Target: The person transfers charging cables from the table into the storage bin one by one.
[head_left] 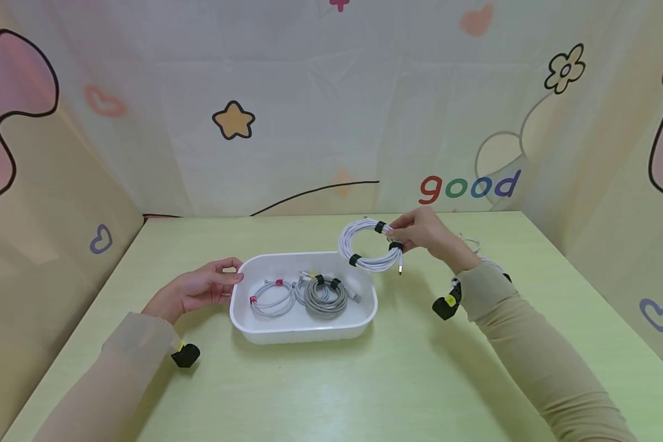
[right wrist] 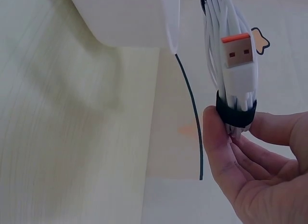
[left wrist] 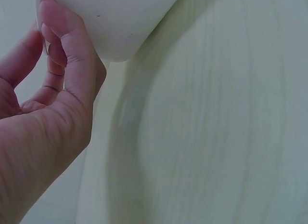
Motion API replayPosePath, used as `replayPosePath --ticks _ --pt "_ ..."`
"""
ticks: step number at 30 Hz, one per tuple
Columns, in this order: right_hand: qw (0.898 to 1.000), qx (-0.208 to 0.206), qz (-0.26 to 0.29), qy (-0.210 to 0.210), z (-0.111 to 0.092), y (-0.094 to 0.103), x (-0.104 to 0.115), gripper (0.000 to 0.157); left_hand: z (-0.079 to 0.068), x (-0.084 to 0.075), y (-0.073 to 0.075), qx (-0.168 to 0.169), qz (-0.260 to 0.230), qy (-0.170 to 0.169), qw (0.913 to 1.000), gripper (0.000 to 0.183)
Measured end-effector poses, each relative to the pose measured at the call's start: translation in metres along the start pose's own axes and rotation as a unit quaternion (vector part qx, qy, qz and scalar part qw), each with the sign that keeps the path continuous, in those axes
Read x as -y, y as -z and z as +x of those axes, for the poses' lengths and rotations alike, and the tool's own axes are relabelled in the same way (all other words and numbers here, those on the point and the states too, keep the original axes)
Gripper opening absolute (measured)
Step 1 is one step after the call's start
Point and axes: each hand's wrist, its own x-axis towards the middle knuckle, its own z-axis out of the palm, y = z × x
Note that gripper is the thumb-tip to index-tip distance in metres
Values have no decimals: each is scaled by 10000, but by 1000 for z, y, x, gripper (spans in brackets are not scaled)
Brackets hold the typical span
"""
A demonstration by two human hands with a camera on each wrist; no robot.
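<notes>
My right hand [head_left: 420, 232] pinches a coiled white USB cable [head_left: 349, 236], raised over the right end of a white plastic tub [head_left: 304, 336]. Black straps bind the coil, and its USB plug [right wrist: 239, 60] with an orange edge faces the right wrist camera. At the tub's left end, my left hand [head_left: 207, 283] grips the rim between thumb and fingers. Inside the tub, a pale cable coil with red ties [head_left: 273, 313] lies on the left. Beside it sits a grey cable coil [head_left: 326, 301] with black straps, overlapping another pale coil behind it.
Another white cable [head_left: 492, 264] lies on the pale green table [head_left: 320, 393] to the right, partly hidden behind my right forearm. A printed curtain [head_left: 309, 80] stands along the table's back edge and both sides.
</notes>
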Motion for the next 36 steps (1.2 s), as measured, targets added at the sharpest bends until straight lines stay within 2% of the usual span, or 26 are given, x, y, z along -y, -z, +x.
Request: replayPosePath --ticks 14,36 --pt "9994 262 152 183 2 -27 24 29 1 1 2 -34 84 30 10000 8" --pt "9933 856 468 621 3 -78 52 26 0 0 1 165 -34 -52 9998 9"
